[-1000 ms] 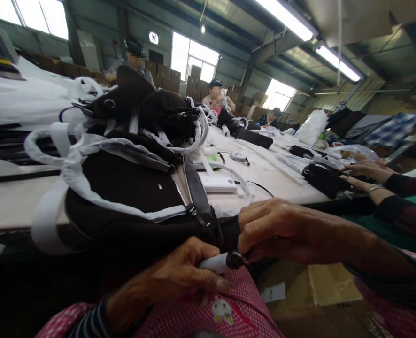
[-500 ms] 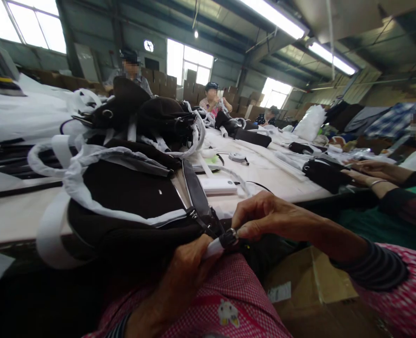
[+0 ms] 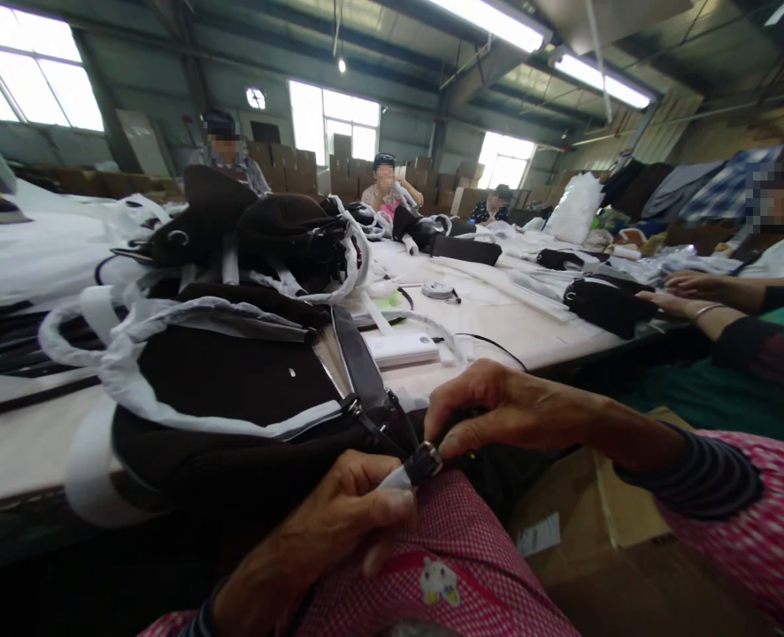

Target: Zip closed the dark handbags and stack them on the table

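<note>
My left hand (image 3: 352, 509) pinches a strap wrapped in white paper (image 3: 395, 480), close to its black end. At that end is a metal buckle (image 3: 432, 457), which my right hand (image 3: 478, 411) grips between thumb and forefinger. The strap lies above my lap, at the table's front edge. To the left rests a black handbag (image 3: 226, 372), its long strap wrapped in white. A dark leather strap (image 3: 360, 358) with metal fittings runs from the bag's right side down toward my hands. What my right fingertips press behind the buckle is hidden.
More black bags (image 3: 259, 221) are heaped behind the handbag. A white box-like device (image 3: 402, 349) with a cable sits on the table (image 3: 551, 349). At right, a co-worker's hands (image 3: 684, 305) touch another black bag (image 3: 608, 303). A cardboard box (image 3: 618, 531) stands below, right of my lap.
The view has shifted slightly. My left thumb now lies extended along the wrapped strap, with other fingers loosened beneath it. My right hand stays at the buckle, which has turned a little.
</note>
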`<action>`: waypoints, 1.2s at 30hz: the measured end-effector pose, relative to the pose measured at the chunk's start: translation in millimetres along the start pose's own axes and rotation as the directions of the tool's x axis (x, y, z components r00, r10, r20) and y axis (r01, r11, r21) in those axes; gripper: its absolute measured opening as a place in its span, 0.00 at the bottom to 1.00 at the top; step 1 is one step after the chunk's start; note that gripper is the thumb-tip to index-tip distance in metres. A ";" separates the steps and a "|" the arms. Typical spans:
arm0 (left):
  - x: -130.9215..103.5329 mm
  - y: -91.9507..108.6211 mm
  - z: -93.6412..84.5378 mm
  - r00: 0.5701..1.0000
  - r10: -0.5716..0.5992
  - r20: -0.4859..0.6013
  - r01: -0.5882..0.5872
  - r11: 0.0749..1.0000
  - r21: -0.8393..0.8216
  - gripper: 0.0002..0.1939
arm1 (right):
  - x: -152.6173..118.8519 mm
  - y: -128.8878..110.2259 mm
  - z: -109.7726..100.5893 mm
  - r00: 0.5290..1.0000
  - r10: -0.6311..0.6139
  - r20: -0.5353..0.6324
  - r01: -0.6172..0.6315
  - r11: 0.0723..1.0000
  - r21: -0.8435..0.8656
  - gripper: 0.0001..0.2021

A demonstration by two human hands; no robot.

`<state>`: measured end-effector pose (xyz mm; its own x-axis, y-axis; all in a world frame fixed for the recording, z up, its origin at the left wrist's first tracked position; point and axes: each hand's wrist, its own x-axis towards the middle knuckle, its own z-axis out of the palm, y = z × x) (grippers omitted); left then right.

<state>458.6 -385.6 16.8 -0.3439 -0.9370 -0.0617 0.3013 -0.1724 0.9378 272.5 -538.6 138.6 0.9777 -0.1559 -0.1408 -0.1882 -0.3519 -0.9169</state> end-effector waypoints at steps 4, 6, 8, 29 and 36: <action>-1.7 -3.8 -3.0 0.998 -0.030 0.058 0.036 0.993 -0.113 0.25 | 4.4 -9.3 -2.7 0.993 -0.107 0.041 0.110 0.991 -0.079 0.12; -2.0 -8.0 -4.5 0.997 -0.032 0.071 0.042 0.988 -0.148 0.26 | 6.1 -12.3 -3.2 0.992 -0.119 0.050 0.123 0.988 -0.093 0.13; -2.4 -11.9 -6.5 0.996 -0.027 0.088 0.041 0.986 -0.162 0.28 | 7.5 -13.6 -3.3 0.993 -0.107 0.054 0.112 0.990 -0.092 0.14; -6.5 6.4 1.7 0.996 0.028 0.088 -0.011 0.982 -0.189 0.23 | 25.5 -14.9 -7.2 0.976 -0.153 0.154 0.170 0.980 -0.107 0.11; -13.3 21.7 6.9 0.958 0.173 -0.227 -0.092 0.940 0.329 0.20 | 19.5 -5.1 -4.5 0.997 -0.004 0.080 0.000 0.998 0.061 0.13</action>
<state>463.6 -374.8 40.3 -0.0754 -0.9968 0.0253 0.0225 0.0236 0.9995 292.0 -544.0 142.2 0.9828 -0.0804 -0.1660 -0.1825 -0.2948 -0.9380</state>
